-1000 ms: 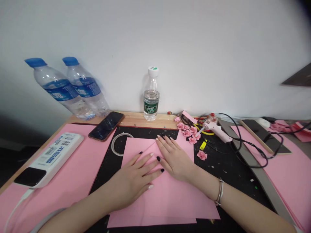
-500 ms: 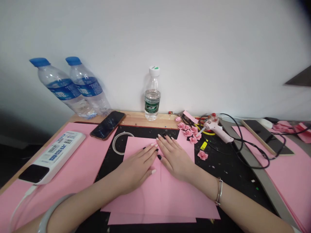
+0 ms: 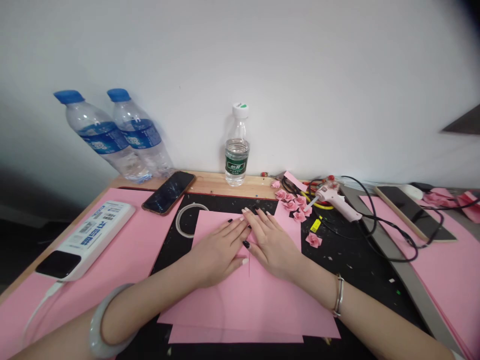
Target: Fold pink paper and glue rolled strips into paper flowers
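Pink paper sheets (image 3: pixel 240 315) lie stacked on a black cutting mat (image 3: pixel 337 300) in front of me. The top sheet shows a short dark line or slit running down its middle, below my hands. Flat on the paper's left half rests my left hand (image 3: pixel 221 252), its fingers stretched toward the centre and its thumb held apart. My right hand (image 3: pixel 272 245) also lies flat, fingers pointing up and left. Fingertips of both hands meet near the sheet's upper middle. Neither hand grips anything; what lies under the fingers is hidden.
Several pink paper roses (image 3: pixel 292 200) and a glue gun (image 3: pixel 337 202) with black cables sit at right. A tape roll (image 3: pixel 180 222), phone (image 3: pixel 168 192) and white power bank (image 3: pixel 90 240) are left. Water bottles (image 3: pixel 237 155) stand by the wall; another phone (image 3: pixel 416 212) lies far right.
My left hand has slid slightly up and to the right, closer to my right hand. The right hand stays nearly in place on the paper. The view has shifted a little.
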A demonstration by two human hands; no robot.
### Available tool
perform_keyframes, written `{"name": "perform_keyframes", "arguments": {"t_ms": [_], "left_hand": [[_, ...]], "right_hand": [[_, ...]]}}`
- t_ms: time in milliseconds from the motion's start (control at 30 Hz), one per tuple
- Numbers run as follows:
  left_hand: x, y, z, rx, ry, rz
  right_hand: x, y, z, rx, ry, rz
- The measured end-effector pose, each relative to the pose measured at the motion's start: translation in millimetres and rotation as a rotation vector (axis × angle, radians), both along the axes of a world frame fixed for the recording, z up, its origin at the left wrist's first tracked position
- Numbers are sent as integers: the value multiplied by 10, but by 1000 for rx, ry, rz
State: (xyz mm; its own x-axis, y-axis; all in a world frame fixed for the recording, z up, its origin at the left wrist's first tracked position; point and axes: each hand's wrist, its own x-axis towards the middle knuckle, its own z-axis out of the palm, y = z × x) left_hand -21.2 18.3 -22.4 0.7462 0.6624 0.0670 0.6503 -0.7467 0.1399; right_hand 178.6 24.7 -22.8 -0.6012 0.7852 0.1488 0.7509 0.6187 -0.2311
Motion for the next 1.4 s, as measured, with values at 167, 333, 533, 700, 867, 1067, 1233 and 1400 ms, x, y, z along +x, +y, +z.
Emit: {"name": "perform_keyframes", "arguments": {"t_ms": [167, 333, 533, 700, 867, 1067, 1233, 1400], "left_hand": [[-35, -15, -18, -10, -44, -2], [-178, -169, 45, -39, -55, -6], [-447, -451, 110, -98, -56, 45], [-642, -643, 127, -102, -1, 81], [-803, -823, 180, -125, 54, 132], [-921, -875, 234, -133, 59, 146], [-849, -675, 196, 15, -69, 199], [-656, -493, 205, 19, -119, 384]], "right_hand": [[-5, -2, 16, -17, -10, -8], [6, -8, 34, -25, -15, 0], [12, -7, 35, -20, -18, 10], [7, -4, 27, -21, -29, 5], [25, -6, 13, 0, -25, 5], [11, -8, -6, 19, 7, 6], [34, -16, 60, 84, 106, -62], [183, -173, 299, 123, 71, -267]]}}
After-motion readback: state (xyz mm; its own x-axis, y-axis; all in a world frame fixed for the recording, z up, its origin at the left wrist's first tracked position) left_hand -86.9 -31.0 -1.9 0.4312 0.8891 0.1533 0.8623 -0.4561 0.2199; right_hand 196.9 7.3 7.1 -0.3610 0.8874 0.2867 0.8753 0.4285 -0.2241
